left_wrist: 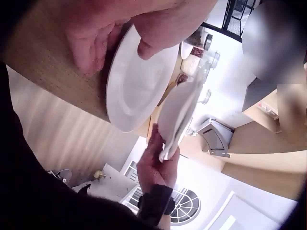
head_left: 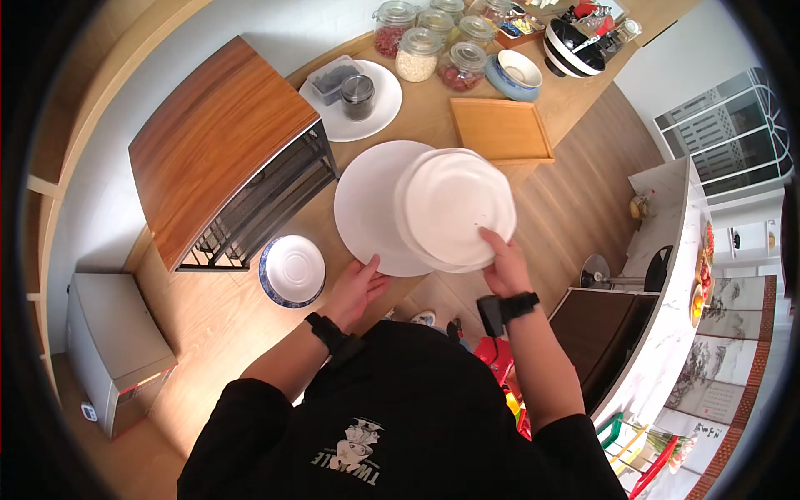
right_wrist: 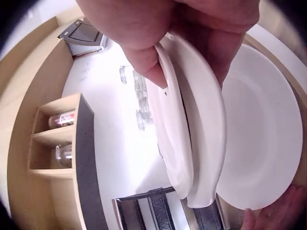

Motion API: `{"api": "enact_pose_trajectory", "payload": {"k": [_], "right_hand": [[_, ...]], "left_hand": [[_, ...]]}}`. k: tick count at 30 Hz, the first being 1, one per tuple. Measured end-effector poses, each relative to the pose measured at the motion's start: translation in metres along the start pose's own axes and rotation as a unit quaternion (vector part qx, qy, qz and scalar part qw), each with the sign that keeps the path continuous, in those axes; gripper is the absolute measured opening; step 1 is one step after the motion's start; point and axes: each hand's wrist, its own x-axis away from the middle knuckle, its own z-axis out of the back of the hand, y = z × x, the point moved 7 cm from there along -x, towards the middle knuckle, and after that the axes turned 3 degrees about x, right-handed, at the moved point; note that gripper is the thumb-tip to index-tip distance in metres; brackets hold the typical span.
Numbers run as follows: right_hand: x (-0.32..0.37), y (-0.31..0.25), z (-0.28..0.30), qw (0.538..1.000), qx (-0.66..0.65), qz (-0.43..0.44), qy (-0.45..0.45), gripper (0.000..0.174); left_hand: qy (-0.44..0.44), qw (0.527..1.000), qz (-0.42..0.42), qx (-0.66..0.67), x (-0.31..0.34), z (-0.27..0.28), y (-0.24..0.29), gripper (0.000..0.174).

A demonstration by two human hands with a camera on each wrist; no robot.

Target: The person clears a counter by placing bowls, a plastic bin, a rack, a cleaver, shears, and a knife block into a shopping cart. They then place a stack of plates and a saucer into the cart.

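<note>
My right hand (head_left: 505, 265) holds a stack of two white plates (head_left: 459, 208) by the near edge, thumb on the upper plate and fingers underneath. In the right wrist view the two held plates (right_wrist: 204, 124) stand nearly edge-on, with a narrow gap between them. Below and left of them lies a large white oval plate (head_left: 367, 200) on the wooden table. At its near rim is my left hand (head_left: 358, 290). In the left wrist view, the left thumb (left_wrist: 147, 49) overlaps the large plate's rim while the other fingers (left_wrist: 91, 62) extend beside it, outside the rim.
A small white plate on a blue-patterned one (head_left: 292, 271) sits left, near a wood-topped rack (head_left: 233, 142). Behind are a white plate (head_left: 383, 92) bearing containers, several glass jars (head_left: 418, 55), a wooden tray (head_left: 500, 129) and stacked bowls (head_left: 513, 75). A grey box (head_left: 117, 333) stands far left.
</note>
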Motion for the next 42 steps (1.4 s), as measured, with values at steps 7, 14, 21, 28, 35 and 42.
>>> {"api": "enact_pose_trajectory", "payload": {"k": [7,14,21,28,35,42], "right_hand": [[0.043,-0.048,0.058,0.996,-0.014,0.066,0.057,0.047],[0.039,-0.064,0.091,0.99,-0.043,0.092,0.095,0.049],[0.004,-0.07,0.085,0.992,-0.037,0.088,0.076,0.051],[-0.052,-0.012,0.051,0.996,-0.001,0.046,0.082,0.049],[-0.072,0.053,-0.015,0.998,-0.019,-0.027,0.058,0.044],[-0.099,0.087,-0.035,0.998,-0.021,-0.049,0.043,0.043]], "left_hand": [[0.045,0.997,-0.067,0.011,-0.012,-0.01,0.01,0.043],[-0.038,0.991,-0.113,0.058,0.02,-0.022,0.016,0.043],[-0.003,0.966,-0.189,-0.178,0.117,-0.003,0.056,0.039],[0.046,0.929,-0.238,-0.279,0.194,0.017,0.105,0.044],[0.04,0.966,-0.24,-0.09,0.203,0.045,0.093,0.059],[0.046,0.972,-0.218,-0.074,0.201,0.054,0.081,0.061]]}}
